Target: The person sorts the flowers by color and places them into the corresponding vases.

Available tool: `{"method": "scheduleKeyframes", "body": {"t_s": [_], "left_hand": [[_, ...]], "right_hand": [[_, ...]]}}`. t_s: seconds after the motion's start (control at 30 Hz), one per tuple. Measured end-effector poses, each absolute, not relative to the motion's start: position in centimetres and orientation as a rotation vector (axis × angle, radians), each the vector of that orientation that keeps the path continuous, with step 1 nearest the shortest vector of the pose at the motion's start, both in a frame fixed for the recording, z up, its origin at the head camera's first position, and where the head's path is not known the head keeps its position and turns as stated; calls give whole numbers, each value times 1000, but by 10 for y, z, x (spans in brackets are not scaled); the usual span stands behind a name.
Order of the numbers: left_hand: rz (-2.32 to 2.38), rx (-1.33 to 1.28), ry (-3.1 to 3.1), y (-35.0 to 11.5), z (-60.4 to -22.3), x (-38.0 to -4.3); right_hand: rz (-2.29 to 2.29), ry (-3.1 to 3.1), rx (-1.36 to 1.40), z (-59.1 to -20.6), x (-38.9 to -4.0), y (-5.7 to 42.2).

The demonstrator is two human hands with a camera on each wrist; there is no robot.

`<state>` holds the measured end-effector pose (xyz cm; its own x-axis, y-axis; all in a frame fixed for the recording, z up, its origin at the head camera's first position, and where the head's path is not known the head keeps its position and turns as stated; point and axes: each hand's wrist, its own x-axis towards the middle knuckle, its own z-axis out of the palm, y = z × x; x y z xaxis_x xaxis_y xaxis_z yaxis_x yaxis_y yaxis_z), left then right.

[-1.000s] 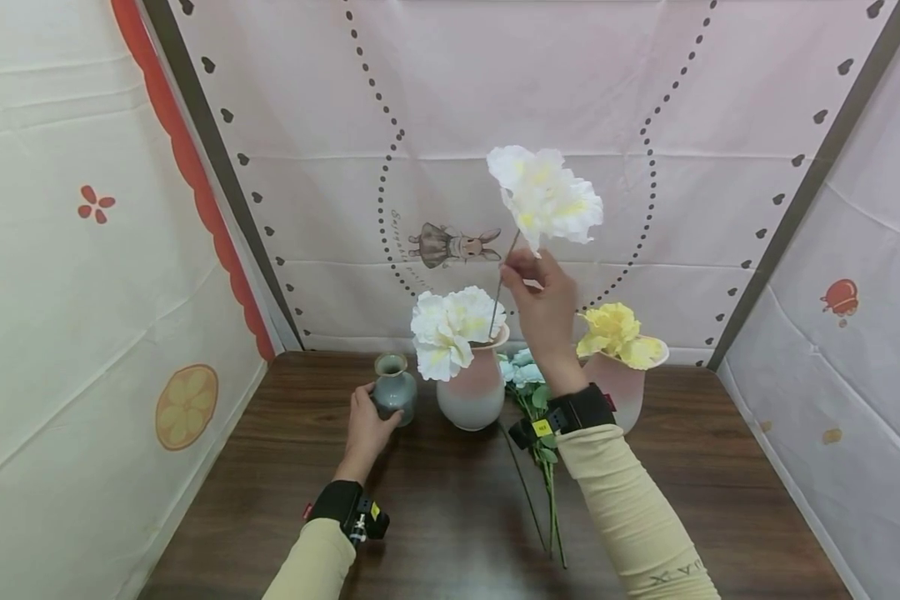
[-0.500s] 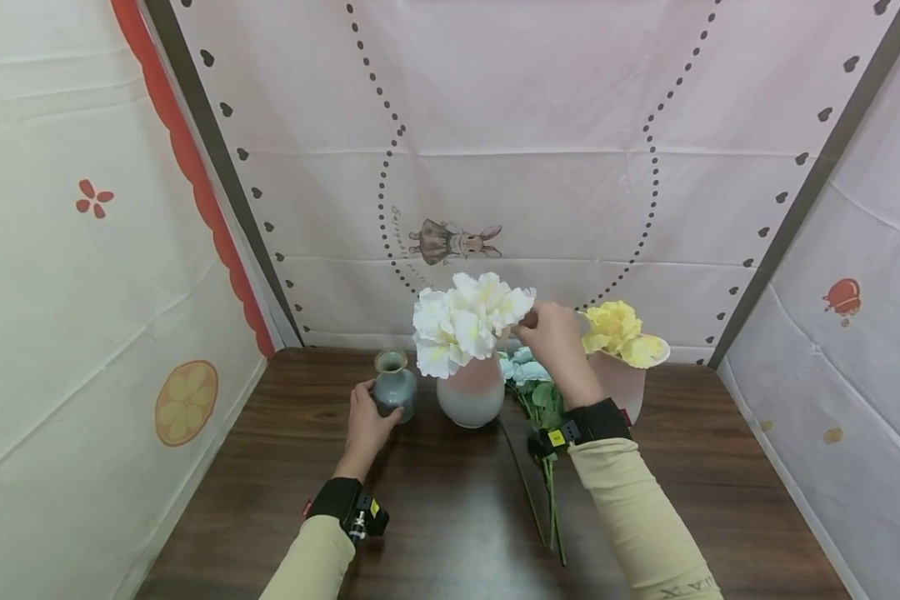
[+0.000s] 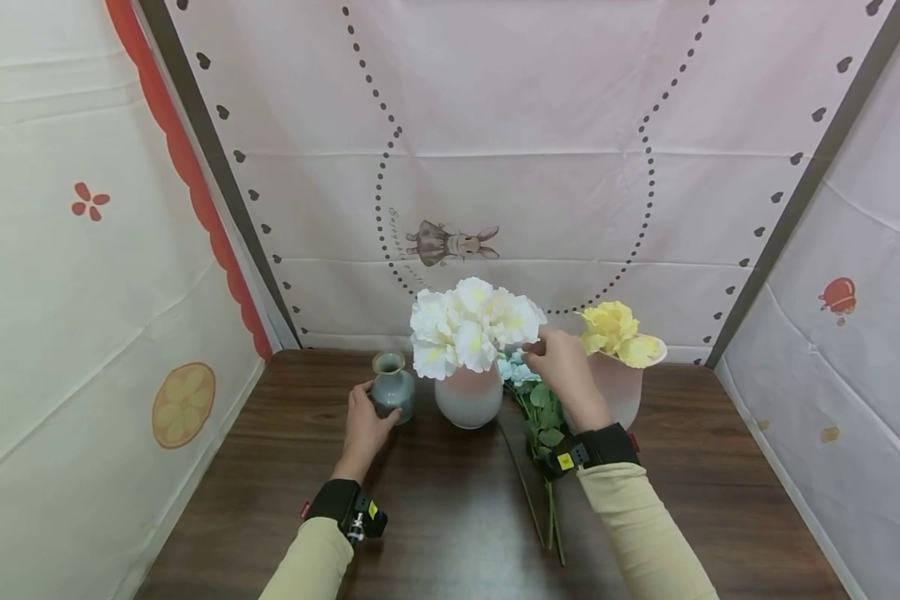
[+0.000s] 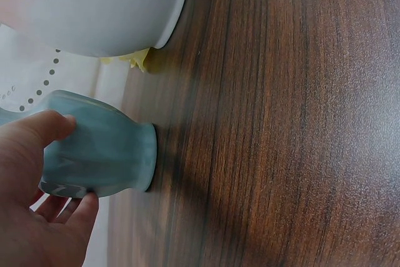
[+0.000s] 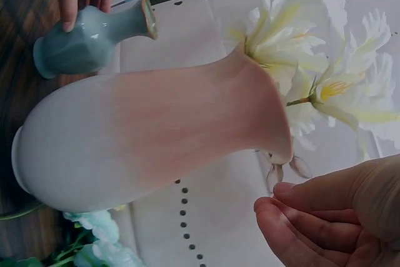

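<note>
My left hand [image 3: 367, 425] grips a small blue-green vase [image 3: 392, 392] that stands upright on the table; in the left wrist view the thumb and fingertips lie on either side of its body. To its right, white flowers with yellow centers [image 3: 471, 325] spread over the mouth of a pink-and-white vase [image 3: 468, 400]. My right hand [image 3: 565, 371] hovers just right of those blooms. Its fingers are loosely bent in the right wrist view, thumb near the index finger, and no stem shows between the fingertips [image 5: 284, 190].
Light blue artificial flowers [image 3: 520, 368] with long green stems lie on the wooden table [image 3: 435, 517], partly under my right forearm. A pinkish vase [image 3: 621, 392] holding a yellow flower [image 3: 611, 327] stands behind that wrist. Patterned cloth [image 3: 525, 200] encloses the table's back and sides.
My right hand has lowered a white flower into the pink-and-white vase, let go of its stem, and drawn back right and down. The left hand stays on the small vase.
</note>
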<state>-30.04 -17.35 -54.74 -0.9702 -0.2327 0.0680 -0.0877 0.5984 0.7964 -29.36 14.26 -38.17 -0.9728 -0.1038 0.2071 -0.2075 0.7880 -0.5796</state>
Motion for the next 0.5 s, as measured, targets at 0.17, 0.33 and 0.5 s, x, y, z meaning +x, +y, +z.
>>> {"method": "scheduleKeyframes", "body": {"t_s": [0.17, 0.33, 0.5], "left_hand": [[-1316, 271, -2659, -173, -547, -300], [-1330, 273, -2655, -173, -547, -299], [-1324, 275, -2655, -173, -547, -300]], "right_hand": [[1019, -2849, 228, -390, -291, 146], [1020, -2873, 192, -400, -289, 149], [1017, -2879, 158, -411, -287, 152]]}}
